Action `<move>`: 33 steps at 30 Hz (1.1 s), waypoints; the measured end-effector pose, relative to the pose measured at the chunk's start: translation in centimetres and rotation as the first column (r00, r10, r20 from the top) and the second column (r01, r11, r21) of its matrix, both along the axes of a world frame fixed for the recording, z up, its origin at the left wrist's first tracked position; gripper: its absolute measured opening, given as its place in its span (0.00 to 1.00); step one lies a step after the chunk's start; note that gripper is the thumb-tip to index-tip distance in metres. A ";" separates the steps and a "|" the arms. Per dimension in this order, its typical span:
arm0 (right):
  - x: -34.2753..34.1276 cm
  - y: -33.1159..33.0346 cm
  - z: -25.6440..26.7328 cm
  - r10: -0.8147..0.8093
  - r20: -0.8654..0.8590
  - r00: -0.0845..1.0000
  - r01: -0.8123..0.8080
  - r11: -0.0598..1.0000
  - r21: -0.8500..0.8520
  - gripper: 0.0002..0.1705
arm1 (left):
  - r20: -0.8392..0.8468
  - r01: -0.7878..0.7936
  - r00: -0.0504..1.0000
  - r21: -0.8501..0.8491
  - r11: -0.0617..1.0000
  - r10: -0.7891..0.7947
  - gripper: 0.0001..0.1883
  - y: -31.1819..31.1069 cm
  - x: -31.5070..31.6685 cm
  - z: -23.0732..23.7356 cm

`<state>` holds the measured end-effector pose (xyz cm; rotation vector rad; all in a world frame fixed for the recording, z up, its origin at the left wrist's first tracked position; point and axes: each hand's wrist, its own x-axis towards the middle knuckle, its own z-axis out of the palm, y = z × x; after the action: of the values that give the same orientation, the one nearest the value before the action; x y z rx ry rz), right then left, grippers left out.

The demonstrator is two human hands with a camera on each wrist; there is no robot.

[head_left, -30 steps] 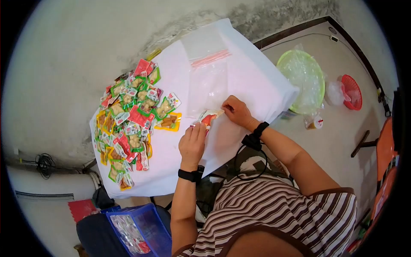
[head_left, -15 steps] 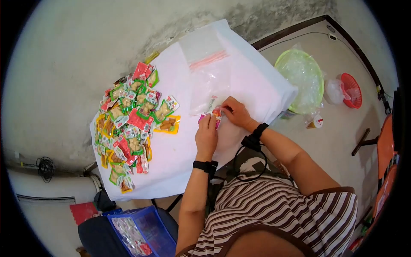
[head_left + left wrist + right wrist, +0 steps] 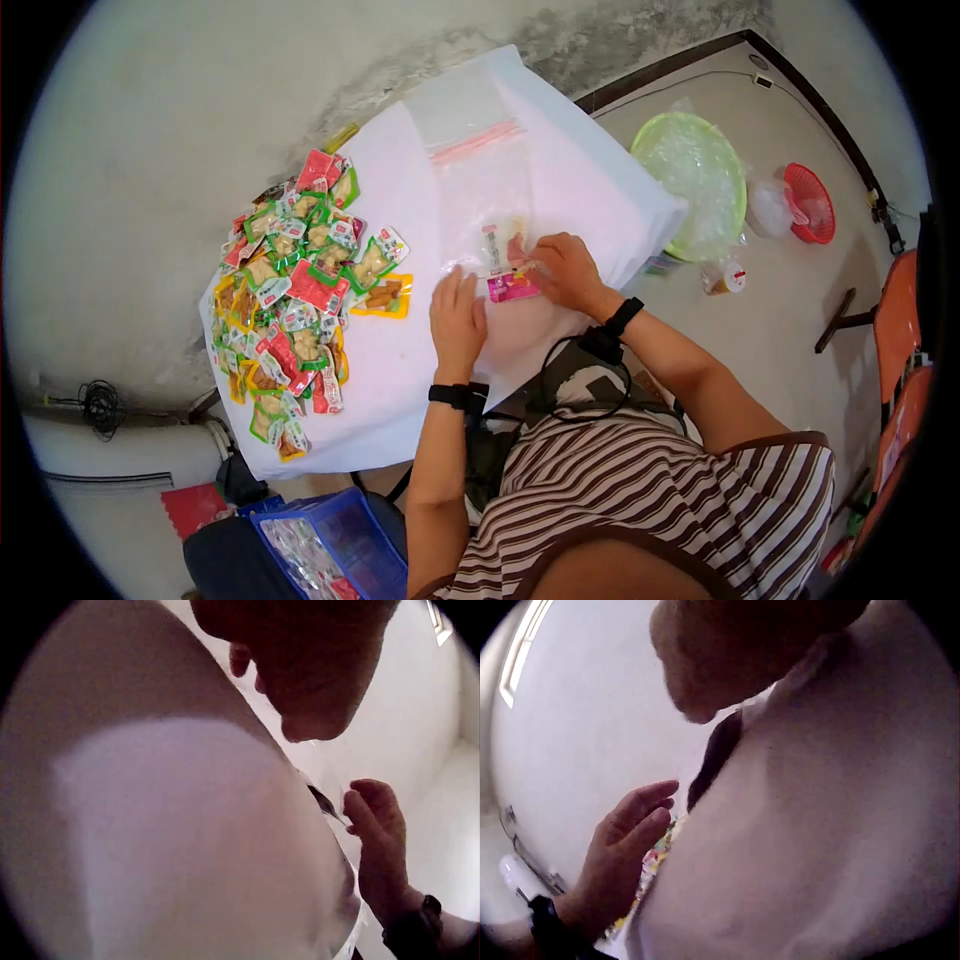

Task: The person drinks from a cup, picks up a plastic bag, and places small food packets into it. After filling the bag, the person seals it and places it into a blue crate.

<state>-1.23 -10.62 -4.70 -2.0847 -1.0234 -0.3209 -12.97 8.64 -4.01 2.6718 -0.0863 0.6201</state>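
Head view, right hand [image 3: 568, 272] pinching pink packet [image 3: 511, 289]; left hand [image 3: 458, 325] near

I count two hands [image 3: 458, 325] [image 3: 572, 278], over twenty packets [image 3: 320, 288], one red basket [image 3: 818, 192].

White-covered table [image 3: 400, 375], snack packets [image 3: 285, 300], clear bag [image 3: 480, 195]

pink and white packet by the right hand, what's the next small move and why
Probably the right hand should nudge the small pink-and-white packet further into the clear plastic bag with a red strip: the packet's pink end sticks out past the bag's near edge, while its paler part seems to lie under the plastic.
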 end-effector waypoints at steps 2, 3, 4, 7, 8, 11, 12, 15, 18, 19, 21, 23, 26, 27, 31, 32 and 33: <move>-0.8 -0.6 1.4 0.201 0.196 0.960 -0.175 0.974 -0.142 0.14 | 0.028 -0.136 0.990 0.019 0.991 0.136 0.19 -0.1 0.1 -0.2; -1.1 -0.6 1.4 0.202 0.199 0.959 -0.175 0.974 -0.144 0.14 | 0.030 -0.137 0.990 0.017 0.990 0.136 0.19 -0.2 0.0 -0.6; -1.3 -0.5 0.9 0.235 0.287 0.929 -0.180 0.962 -0.207 0.14 | -0.012 -0.137 0.991 -0.003 0.991 0.137 0.18 -0.4 0.0 -1.1; -1.3 -0.1 0.3 0.228 0.385 0.894 -0.132 0.956 -0.260 0.11 | -0.065 -0.172 0.983 0.042 0.984 0.174 0.18 -1.4 -0.3 -0.7; -1.3 0.0 0.0 0.211 0.408 0.888 -0.112 0.961 -0.252 0.09 | -0.074 -0.209 0.973 0.116 0.971 0.218 0.17 -1.8 -0.4 -0.5; -1.5 0.7 -0.2 0.178 0.441 0.880 -0.068 0.965 -0.254 0.06 | -0.024 -0.224 0.972 0.189 0.956 0.232 0.18 -2.2 -0.1 -1.5; -1.5 1.0 0.0 0.162 0.449 0.879 -0.042 0.963 -0.266 0.05 | -0.023 -0.227 0.972 0.187 0.956 0.235 0.18 -2.3 -0.1 -1.6; -0.9 1.9 -0.1 0.106 0.410 0.906 0.023 0.955 -0.297 0.05 | -0.058 -0.260 0.959 0.215 0.941 0.278 0.19 -2.3 0.0 -1.6; -0.5 2.2 0.1 0.047 0.376 0.925 0.089 0.938 -0.336 0.04 | -0.121 -0.253 0.952 0.197 0.947 0.280 0.20 -2.1 0.2 -1.7; -0.2 2.4 0.4 0.047 0.379 0.924 0.091 0.937 -0.338 0.04 | -0.125 -0.254 0.951 0.202 0.946 0.282 0.20 -2.1 0.2 -1.4; 0.6 3.2 0.9 -0.105 0.395 0.913 0.224 0.937 -0.268 0.10 | -0.132 -0.251 0.951 0.202 0.947 0.280 0.19 -2.2 0.2 -1.2; 1.2 3.7 1.1 -0.154 0.314 0.937 0.228 0.950 -0.215 0.15 | -0.124 -0.254 0.950 0.220 0.942 0.285 0.20 -2.2 0.2 -1.4; 1.1 4.5 2.1 -0.174 0.201 0.964 0.206 0.966 -0.154 0.24 | -0.101 -0.260 0.952 0.222 0.940 0.287 0.20 -2.0 0.3 -2.0; 1.0 4.7 2.5 -0.152 0.168 0.974 0.179 0.971 -0.158 0.27 | -0.100 -0.261 0.952 0.223 0.939 0.289 0.20 -2.0 0.2 -1.9; 2.3 5.5 2.3 -0.140 0.254 0.957 0.205 0.946 -0.250 0.21 | -0.097 -0.251 0.956 0.214 0.944 0.277 0.19 -2.1 0.1 -1.6; 2.9 5.7 1.9 -0.139 0.312 0.940 0.229 0.934 -0.274 0.19 | -0.103 -0.255 0.955 0.206 0.945 0.280 0.19 -2.0 0.2 -1.9; 3.5 5.8 1.6 -0.135 0.369 0.919 0.256 0.918 -0.302 0.16 | -0.100 -0.257 0.954 0.205 0.944 0.281 0.19 -2.0 0.2 -1.9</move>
<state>2.26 -4.77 -3.14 -2.5217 -1.1332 -0.6683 -12.80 6.62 -5.92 2.9291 0.2751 0.5431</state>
